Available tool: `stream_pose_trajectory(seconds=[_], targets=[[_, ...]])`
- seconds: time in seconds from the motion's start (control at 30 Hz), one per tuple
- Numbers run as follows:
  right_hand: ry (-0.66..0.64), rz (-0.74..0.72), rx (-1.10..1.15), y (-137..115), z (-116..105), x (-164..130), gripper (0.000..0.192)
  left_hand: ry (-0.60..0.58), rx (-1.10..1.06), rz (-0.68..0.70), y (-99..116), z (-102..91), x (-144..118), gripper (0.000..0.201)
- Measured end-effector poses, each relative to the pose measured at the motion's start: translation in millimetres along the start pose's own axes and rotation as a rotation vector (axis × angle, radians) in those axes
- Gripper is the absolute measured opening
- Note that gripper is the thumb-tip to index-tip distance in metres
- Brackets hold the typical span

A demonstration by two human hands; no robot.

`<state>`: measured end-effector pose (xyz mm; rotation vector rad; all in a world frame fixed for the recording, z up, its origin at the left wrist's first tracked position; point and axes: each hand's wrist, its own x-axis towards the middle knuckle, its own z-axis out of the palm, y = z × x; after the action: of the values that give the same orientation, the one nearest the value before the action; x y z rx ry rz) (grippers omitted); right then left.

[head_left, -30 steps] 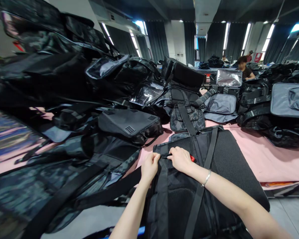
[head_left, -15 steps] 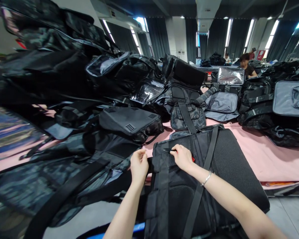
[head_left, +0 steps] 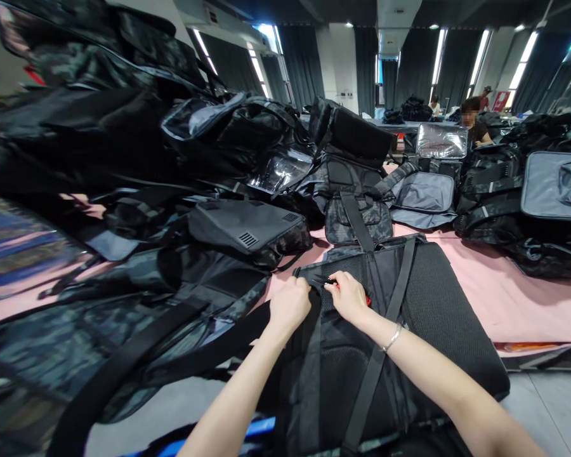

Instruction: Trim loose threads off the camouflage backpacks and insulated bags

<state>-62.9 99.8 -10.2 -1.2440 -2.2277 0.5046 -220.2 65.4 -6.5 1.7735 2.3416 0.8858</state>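
Observation:
A black backpack point(head_left: 433, 298) lies flat in front of me, its mesh back panel and webbing straps facing up. My left hand point(head_left: 290, 301) is closed on the black fabric at the backpack's upper left edge, with a bit of dark cloth showing above the fingers. Just to its right, my right hand point(head_left: 349, 295) grips what look like small thread snips point(head_left: 330, 283). Their dark tips point left toward my left hand, and a red part shows behind the palm. Whether the tips touch the fabric I cannot tell.
Camouflage backpacks point(head_left: 76, 336) lie at my left, and a tall heap of black bags point(head_left: 99, 139) rises behind them. Other bags point(head_left: 495, 209) cover the right side of the pink-covered table point(head_left: 495, 279). A person point(head_left: 476, 124) sits farther back at the right.
My left hand has moved right and slightly up, from beside the backpack onto its edge, and has closed on the fabric there. The right hand stays nearly in place with the snips.

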Motion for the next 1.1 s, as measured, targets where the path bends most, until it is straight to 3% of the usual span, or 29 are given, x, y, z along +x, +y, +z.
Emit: stream_pose_trajectory(seconds=[0.17,0.37,0.63,0.77,0.93,1.1], targets=[[-0.061,-0.038,-0.066,0,1,1,0.017,0.070,-0.152,-0.093,-14,-6.8,-2,0.018],[-0.097,-0.066,-0.112,-2,-1,4,0.017,0.174,-0.461,-0.185,-34,-5.5,-28,0.025],[-0.114,-0.081,-0.132,-4,-2,7,0.015,0.299,-0.838,-0.291,-24,-7.1,-60,0.030],[-0.121,-0.094,-0.131,-3,-7,6,0.016,0.357,-0.919,-0.378,-24,-11.6,-98,0.033],[-0.132,-0.124,-0.113,-5,-10,5,0.015,0.447,-0.892,-0.503,-39,-12.5,-167,0.029],[-0.218,-0.247,-0.070,-8,-21,-26,0.012,0.457,-0.783,-0.648,-58,-15.9,-234,0.033]])
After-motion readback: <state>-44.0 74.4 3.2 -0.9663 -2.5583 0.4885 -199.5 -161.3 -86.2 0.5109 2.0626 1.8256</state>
